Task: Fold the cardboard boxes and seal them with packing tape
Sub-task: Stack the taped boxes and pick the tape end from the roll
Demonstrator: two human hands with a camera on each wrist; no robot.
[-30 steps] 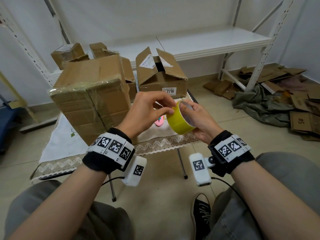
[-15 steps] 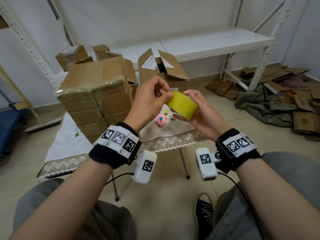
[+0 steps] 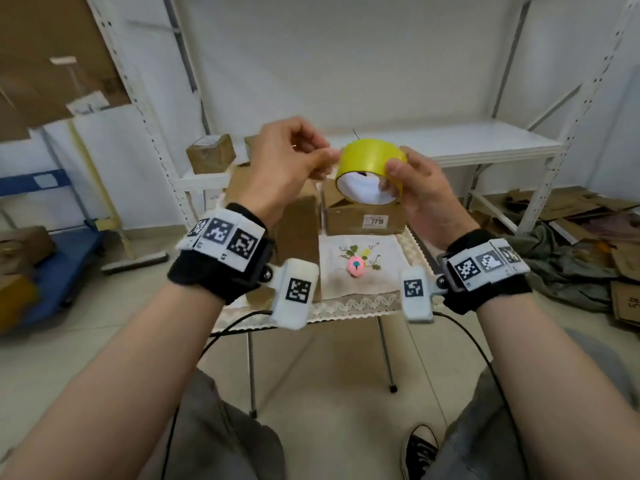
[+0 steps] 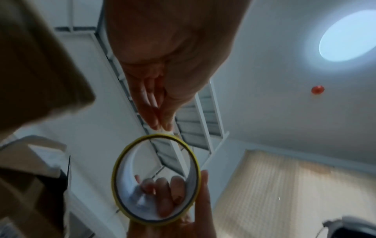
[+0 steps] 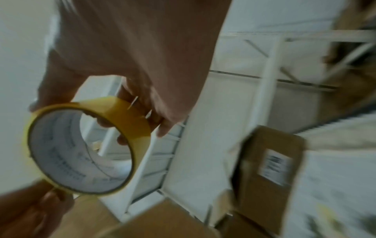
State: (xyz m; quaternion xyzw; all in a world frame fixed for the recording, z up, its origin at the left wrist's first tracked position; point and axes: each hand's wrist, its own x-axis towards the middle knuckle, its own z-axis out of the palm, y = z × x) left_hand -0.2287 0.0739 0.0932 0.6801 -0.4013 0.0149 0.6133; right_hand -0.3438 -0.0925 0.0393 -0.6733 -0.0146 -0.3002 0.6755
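Both hands have gone up since a moment ago, and the tape roll (image 3: pixel 370 169) has turned so its round hole now faces down toward the person. The right hand (image 3: pixel 420 194) holds the yellow roll up in the air, above the desk (image 3: pixel 349 304), with its thumb on the outside and its fingers (image 4: pixel 162 190) tucked inside the white middle ring. The left hand (image 3: pixel 282 169) has its grip closed in a pinch at the left edge of the roll, finger and thumb pressed together right where the tape starts. A cardboard box (image 3: pixel 365 218) with a white label sits on the desk behind the roll, and a taller brown box (image 3: pixel 299 223) stands just beside it. A small pink toy (image 3: pixel 356 266) lies on the white cloth (image 3: pixel 381 271) in front of them.
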